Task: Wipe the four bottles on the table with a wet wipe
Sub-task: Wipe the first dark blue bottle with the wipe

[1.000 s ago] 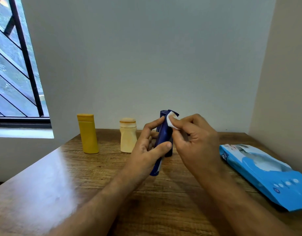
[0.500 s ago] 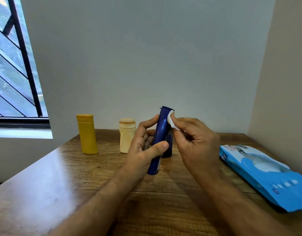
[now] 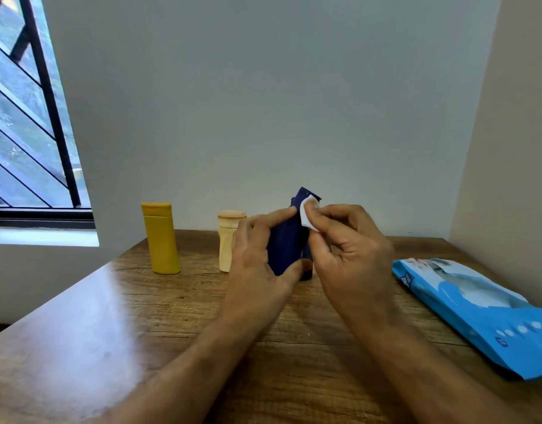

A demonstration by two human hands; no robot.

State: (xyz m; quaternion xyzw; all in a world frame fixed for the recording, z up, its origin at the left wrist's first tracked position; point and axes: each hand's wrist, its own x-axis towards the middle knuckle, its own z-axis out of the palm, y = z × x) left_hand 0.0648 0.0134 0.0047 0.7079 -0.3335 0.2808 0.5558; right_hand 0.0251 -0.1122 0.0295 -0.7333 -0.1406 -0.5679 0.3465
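My left hand (image 3: pixel 257 255) grips a dark blue bottle (image 3: pixel 288 240) above the wooden table (image 3: pixel 141 316), thumb on its lower front and fingers behind. My right hand (image 3: pixel 349 249) pinches a small white wet wipe (image 3: pixel 308 215) and presses it against the bottle's upper right side near the top. Another dark bottle (image 3: pixel 308 270) stands behind my hands, mostly hidden. A yellow bottle (image 3: pixel 161 238) stands upright at the back left. A cream bottle (image 3: pixel 228 240) stands upright to the right of it, partly covered by my left hand.
A blue pack of wet wipes (image 3: pixel 478 310) lies on the right side of the table near the side wall. A barred window (image 3: pixel 28 117) is at the far left. The back wall runs close behind the bottles.
The blue bottle has turned in my left hand, showing a wider face. The wipe stays near the bottle's top while both hands shift slightly.
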